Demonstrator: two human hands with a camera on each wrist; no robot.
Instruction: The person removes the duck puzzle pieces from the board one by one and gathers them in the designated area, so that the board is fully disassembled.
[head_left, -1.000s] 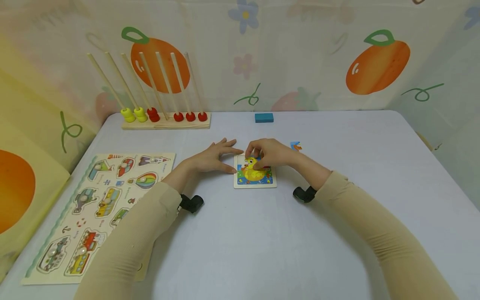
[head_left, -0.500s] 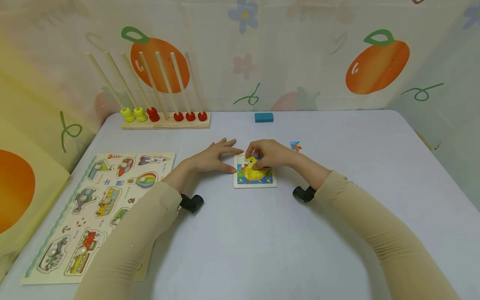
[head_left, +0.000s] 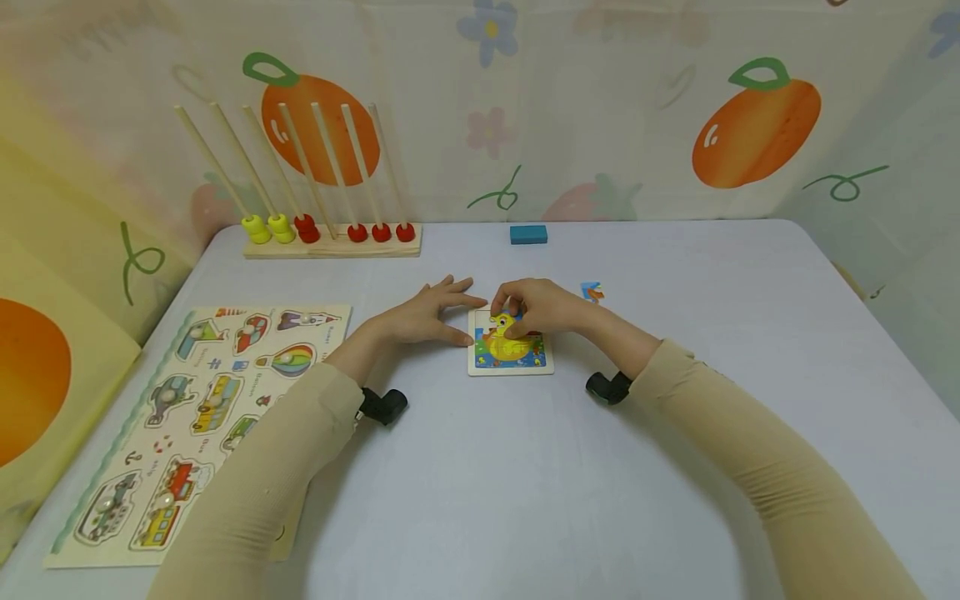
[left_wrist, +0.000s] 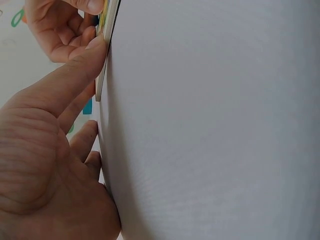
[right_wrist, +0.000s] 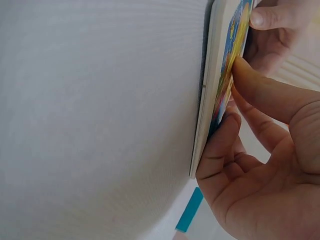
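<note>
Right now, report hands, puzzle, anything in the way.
Left hand touching puzzle at left edge. Right hand curled over it, thumb on its face. Puzzle on table; loose piece apart, seemingly blocking nothing.

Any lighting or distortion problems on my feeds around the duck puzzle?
Head: soft light, duck puzzle small but recognizable, abacus rods slanted, probably lens stretch; left wrist: dim, shadow beside the left hand, puzzle edge-on; right wrist: dim, puzzle steeply foreshortened.

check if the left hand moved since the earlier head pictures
No: in the head view, the left hand shows no visible shift either way against the blue block.
</note>
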